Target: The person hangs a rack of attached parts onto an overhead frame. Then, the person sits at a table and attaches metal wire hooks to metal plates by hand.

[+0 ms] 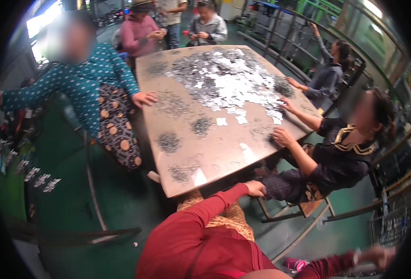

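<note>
My left hand (255, 188) reaches across my body, just past the near edge of the table (191, 156). It lies against the dark trousers (282, 187) of the person seated on the right, and how its fingers are bent is unclear. Out at the lower right, my right hand (377, 255) is away from the table and smeared by motion. On the tabletop a broad heap of small flat silvery pieces (233, 81) covers the far half. Small piles of thin dark pieces (169, 142) lie along the left side, and a few flat pieces (221, 122) sit loose near the middle.
A person in a teal dotted top (86, 88) stands at the left, one hand on the table edge. The person in black (345, 144) handles pieces at the right. More people stand beyond. Stool legs (266, 214) and a metal rail (91, 181) flank me.
</note>
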Motion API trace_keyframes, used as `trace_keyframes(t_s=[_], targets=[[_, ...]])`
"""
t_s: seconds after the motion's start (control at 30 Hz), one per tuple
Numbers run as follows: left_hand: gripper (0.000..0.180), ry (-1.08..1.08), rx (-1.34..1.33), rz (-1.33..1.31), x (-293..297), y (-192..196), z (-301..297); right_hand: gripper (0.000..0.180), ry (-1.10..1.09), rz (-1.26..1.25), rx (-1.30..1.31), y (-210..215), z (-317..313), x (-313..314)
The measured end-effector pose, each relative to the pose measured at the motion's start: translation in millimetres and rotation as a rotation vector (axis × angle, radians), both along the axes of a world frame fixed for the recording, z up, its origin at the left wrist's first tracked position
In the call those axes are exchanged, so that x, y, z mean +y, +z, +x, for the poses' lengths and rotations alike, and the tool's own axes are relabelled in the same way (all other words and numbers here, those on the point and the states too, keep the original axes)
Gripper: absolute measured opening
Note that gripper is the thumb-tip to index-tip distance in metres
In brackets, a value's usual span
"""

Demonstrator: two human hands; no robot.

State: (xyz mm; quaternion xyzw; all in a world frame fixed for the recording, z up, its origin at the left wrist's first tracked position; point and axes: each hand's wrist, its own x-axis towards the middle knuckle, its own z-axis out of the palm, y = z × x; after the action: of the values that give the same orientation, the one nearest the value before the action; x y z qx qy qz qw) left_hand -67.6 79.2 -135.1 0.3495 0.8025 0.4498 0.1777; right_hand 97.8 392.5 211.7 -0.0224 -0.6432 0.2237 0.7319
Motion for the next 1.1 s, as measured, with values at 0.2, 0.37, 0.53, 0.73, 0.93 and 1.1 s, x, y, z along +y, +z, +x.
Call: trace_keyframes(t_s=[0.2, 0.37, 0.53, 0.73, 0.93, 1.1], targets=[[0.031, -0.217, -0.214, 0.060, -60.9, 92.4, 79.3, 0.021, 1.026, -0.082, -0.598, -141.4, -187.4, -214.4], [0.027, -0.180, -0.339, 0.099, -138.6, 112.8, 132.5, 0.031, 1.468, 0.115, -0.799, -213.6, -199.6, -345.2], [0.023, -0.087, -0.358, 0.234, -170.5, 129.7, 123.3, 0.043, 1.300, 0.253, -0.913, -297.1, -251.3, -387.5], [0.028, 0.237, -0.205, -0.022, -218.5, 181.1, 75.8, 0.059, 0.548, 0.761, -1.553, -290.2, -307.9, -395.4], [0.027, 0.504, -0.185, -0.213, -252.5, 168.2, 15.9, 0.052, 0.743, 0.584, -1.225, -324.9, -330.8, -391.8], [0.054, 1.031, 0.034, -0.458, -274.4, 96.3, -76.8, 0.049, 0.781, 0.719, -1.302, -336.0, -345.4, -416.7]])
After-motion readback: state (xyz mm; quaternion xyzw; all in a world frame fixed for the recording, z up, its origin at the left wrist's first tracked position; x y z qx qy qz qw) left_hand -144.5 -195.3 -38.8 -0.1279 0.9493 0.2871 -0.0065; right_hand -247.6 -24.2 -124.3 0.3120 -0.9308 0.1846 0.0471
